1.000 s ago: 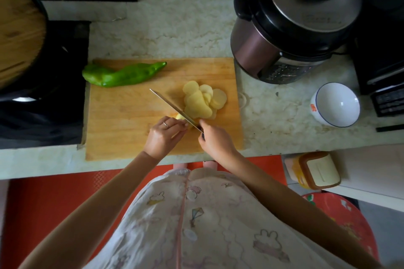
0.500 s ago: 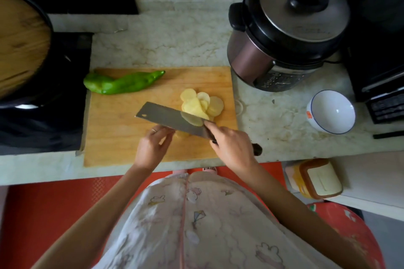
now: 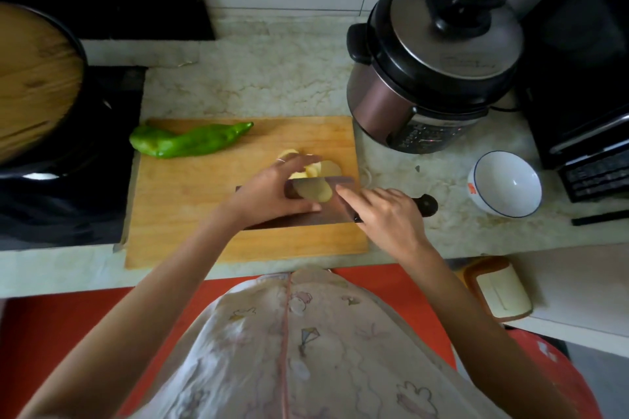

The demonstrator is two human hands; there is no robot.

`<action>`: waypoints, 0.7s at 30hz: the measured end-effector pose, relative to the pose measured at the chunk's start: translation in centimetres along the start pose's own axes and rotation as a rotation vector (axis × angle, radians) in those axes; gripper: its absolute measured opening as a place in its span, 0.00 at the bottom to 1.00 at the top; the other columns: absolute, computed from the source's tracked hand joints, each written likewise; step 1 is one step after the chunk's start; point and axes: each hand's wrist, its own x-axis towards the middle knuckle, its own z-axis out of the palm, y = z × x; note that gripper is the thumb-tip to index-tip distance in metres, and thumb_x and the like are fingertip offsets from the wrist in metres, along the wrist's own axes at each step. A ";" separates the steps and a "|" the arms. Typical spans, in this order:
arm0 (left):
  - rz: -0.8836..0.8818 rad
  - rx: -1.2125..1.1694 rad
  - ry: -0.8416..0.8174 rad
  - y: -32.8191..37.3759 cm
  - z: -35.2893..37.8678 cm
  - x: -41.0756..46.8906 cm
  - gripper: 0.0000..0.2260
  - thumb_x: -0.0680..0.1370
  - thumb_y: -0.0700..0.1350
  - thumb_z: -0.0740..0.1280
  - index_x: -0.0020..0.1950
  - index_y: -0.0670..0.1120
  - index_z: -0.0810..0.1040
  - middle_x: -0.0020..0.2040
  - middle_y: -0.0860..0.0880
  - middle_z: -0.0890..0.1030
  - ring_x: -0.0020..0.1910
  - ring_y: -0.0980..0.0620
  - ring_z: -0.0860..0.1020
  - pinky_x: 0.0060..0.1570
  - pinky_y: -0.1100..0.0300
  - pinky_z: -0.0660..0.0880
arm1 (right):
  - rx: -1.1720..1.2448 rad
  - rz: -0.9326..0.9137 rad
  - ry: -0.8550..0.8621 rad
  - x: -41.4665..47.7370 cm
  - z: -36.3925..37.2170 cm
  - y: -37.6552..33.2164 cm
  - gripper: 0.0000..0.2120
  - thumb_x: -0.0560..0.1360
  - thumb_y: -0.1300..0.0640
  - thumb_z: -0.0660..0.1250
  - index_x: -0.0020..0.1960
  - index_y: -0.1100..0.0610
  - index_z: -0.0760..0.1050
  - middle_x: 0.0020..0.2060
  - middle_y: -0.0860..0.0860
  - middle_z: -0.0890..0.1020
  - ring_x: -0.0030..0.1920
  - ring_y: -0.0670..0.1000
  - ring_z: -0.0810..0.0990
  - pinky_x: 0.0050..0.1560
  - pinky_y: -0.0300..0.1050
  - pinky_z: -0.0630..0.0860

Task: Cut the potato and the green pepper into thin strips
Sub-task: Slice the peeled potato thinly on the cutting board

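A wooden cutting board [image 3: 190, 211] lies on the counter. A whole green pepper [image 3: 190, 141] rests at its far left corner. Pale potato slices [image 3: 325, 168] are piled at the board's right side. My right hand [image 3: 384, 214] grips the black handle of a cleaver [image 3: 343, 211], whose blade lies flat with one potato slice [image 3: 313, 192] on it. My left hand [image 3: 272, 190] reaches over the blade, its fingers stretched toward the slices and blurred; its thumb lies along the blade below the slice.
A pressure cooker [image 3: 432, 54] stands right behind the board's far right corner. A white bowl [image 3: 503, 184] sits to the right, next to a black oven [image 3: 585, 78]. A black wok with a wooden lid [image 3: 30, 78] sits on the stove at left.
The cleaver has gone from cutting upright to lying flat, and has moved right with a slice on it. My left hand has left the near potato piece and reached forward over the blade.
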 end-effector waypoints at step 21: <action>-0.257 -0.204 0.162 -4.2 -0.7 3.6 0.19 0.73 0.29 0.70 0.61 0.42 0.77 0.42 0.47 0.77 0.40 0.51 0.77 0.42 0.65 0.74 | 0.042 0.195 0.236 -4.9 -0.4 1.1 0.13 0.69 0.67 0.69 0.52 0.58 0.84 0.25 0.50 0.74 0.24 0.50 0.72 0.24 0.43 0.70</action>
